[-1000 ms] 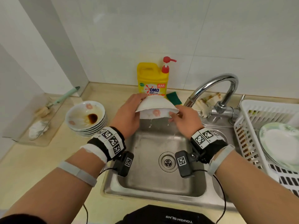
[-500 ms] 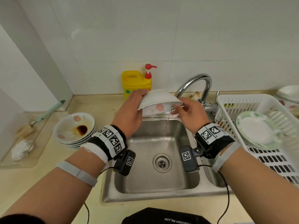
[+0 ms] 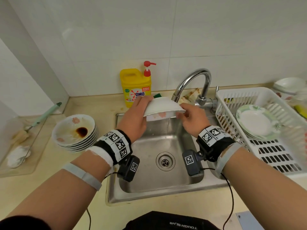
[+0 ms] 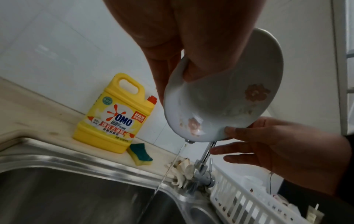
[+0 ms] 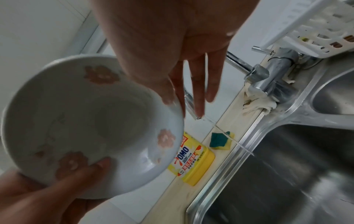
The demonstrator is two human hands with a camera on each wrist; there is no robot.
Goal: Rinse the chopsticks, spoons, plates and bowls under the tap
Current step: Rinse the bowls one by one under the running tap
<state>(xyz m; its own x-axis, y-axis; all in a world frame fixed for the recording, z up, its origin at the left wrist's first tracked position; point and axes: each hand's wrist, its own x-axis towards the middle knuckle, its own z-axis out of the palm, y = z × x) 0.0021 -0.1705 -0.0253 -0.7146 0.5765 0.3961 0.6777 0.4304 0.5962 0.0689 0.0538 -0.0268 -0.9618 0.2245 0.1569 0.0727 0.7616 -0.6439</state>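
My left hand [image 3: 132, 120] and my right hand [image 3: 191, 118] hold a white ceramic bowl with pink flower prints [image 3: 163, 107] tipped mouth-down over the stainless-steel sink basin [image 3: 159, 181], close under the spout of the curved chrome tap [image 3: 194, 80]. The left hand grips the bowl's left rim, thumb inside and fingers behind; the right pinches the right rim between thumb and forefinger, its other fingers straight beside the spout. A thin stream of water [image 4: 168, 171] falls from the bowl's lowest edge into the basin. The sink is set in a pale beige countertop [image 3: 49, 188] backed by white tiled walls [image 3: 166, 30]. To the left of the sink stands a stack of white flowered bowls [image 3: 75, 131], the top one holding a dark brown sauce stain. Behind the sink stand a yellow detergent jug with a red pump [image 3: 136, 85] and a green-and-yellow sponge [image 4: 140, 153]; a crumpled cloth lies at the tap's base. To the right of the sink, a white slotted plastic drying basket [image 3: 274, 153] holds green-rimmed white plates [image 3: 255, 122]. At the far left lies a clear tray [image 3: 20, 143] with a green-handled brush [image 3: 44, 113].
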